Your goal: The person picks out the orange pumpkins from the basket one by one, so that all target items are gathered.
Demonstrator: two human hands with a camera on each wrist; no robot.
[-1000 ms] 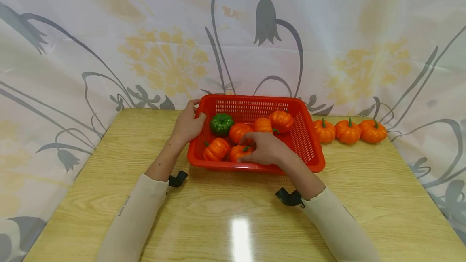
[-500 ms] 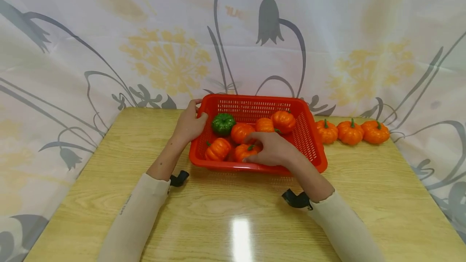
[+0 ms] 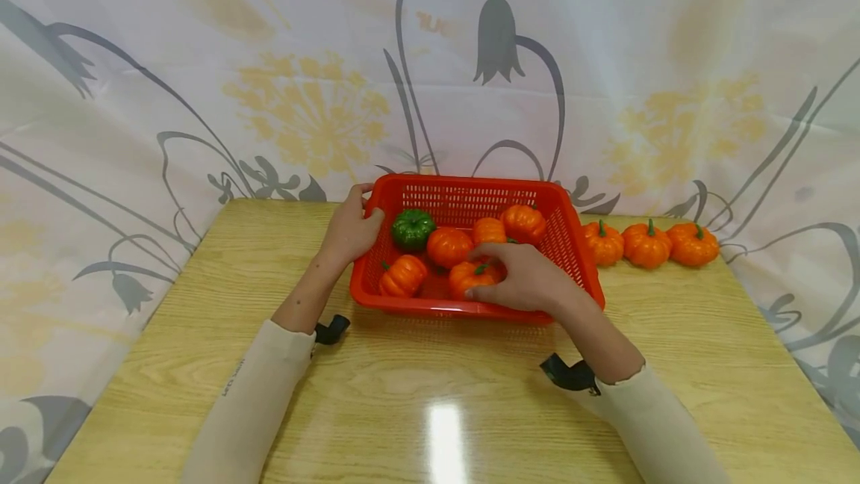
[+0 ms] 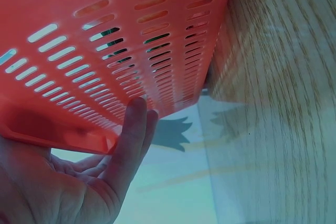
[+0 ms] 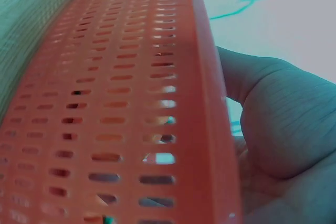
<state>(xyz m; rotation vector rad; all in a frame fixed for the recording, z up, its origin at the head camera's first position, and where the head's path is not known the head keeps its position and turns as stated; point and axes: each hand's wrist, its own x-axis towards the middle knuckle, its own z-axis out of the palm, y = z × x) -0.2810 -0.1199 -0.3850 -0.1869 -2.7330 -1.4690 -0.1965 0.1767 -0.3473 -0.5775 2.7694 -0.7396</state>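
Note:
A red plastic basket (image 3: 410, 305) with slotted walls sits on the table. My left hand (image 3: 351, 230) grips its left rim, thumb on top; in the left wrist view its fingers (image 4: 134, 135) reach along the outer wall under the rim. Inside the basket, near the front wall, my right hand (image 3: 527, 275) holds a small orange toy pumpkin (image 3: 465, 280) between thumb and fingers. Other orange pumpkins (image 3: 402, 276) and one green pumpkin (image 3: 413, 229) lie around it. In the right wrist view the front wall (image 5: 115, 103) hides the fingertips, and the right hand (image 5: 289, 124) reaches over the rim.
Three orange pumpkins (image 3: 646, 245) stand in a row on the table, just right of the basket. Behind the wooden table (image 3: 376, 394) hangs a flower-printed cloth (image 3: 302, 36), close to the basket's back.
My right hand has shifted to the right along the basket's front, and the orange pumpkin has moved right with it, widening the gap to the front-left pumpkin. The left hand stays on the rim.

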